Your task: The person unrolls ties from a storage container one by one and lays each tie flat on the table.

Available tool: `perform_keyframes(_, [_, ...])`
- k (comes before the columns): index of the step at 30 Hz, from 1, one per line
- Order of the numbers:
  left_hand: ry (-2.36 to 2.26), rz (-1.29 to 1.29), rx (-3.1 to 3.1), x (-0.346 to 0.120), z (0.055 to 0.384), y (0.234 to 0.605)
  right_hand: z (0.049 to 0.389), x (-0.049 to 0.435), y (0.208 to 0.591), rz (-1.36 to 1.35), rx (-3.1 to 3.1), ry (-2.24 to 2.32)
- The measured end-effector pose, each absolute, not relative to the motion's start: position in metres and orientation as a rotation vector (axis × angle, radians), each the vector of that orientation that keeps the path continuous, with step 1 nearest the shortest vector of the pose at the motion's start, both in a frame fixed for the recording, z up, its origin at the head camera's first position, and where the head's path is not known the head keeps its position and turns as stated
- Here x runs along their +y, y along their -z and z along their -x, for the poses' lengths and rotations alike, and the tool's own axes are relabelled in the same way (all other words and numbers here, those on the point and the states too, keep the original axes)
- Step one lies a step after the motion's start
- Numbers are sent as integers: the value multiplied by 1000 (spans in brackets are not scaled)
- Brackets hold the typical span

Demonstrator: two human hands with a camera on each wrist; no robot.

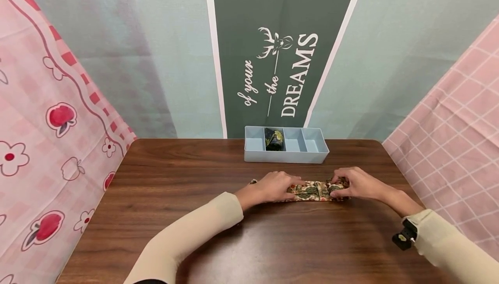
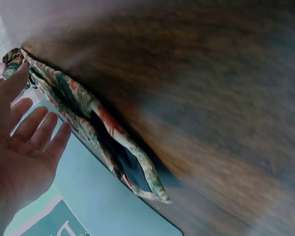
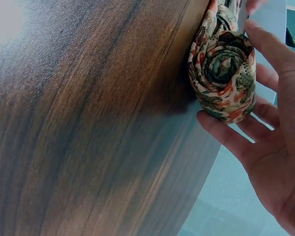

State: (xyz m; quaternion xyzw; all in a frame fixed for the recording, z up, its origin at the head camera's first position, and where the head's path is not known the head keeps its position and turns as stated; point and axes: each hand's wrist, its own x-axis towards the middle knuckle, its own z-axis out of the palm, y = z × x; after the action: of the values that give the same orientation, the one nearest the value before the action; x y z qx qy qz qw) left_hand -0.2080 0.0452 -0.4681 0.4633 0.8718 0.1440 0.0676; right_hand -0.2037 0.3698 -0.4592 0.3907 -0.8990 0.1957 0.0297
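A floral cloth strip (image 1: 309,191), cream with green and red, lies sideways across the table, folded lengthwise, its right end wound into a coil. In the right wrist view the coiled roll (image 3: 221,69) shows its spiral end. My right hand (image 1: 360,183) holds this roll, thumb on the near side and fingers on the far side. Farther left, my left hand (image 1: 274,186) rests over the strip with relaxed fingers, covering part of it. The left wrist view shows the strip's loose end (image 2: 132,152), its folds gaping over a dark inside.
Behind the hands, a light blue divided box (image 1: 286,157) stands near the table's back edge. One of its compartments holds a dark rolled cloth (image 1: 274,140) with yellow-green flowers. The wooden table (image 1: 296,240) meets hanging curtains at the back and sides.
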Motion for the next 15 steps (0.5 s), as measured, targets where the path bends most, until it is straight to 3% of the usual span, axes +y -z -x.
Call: perform_keyframes(15, [-268, -1338, 2613, 48, 208, 476, 208, 372, 459, -1312, -2756, -588])
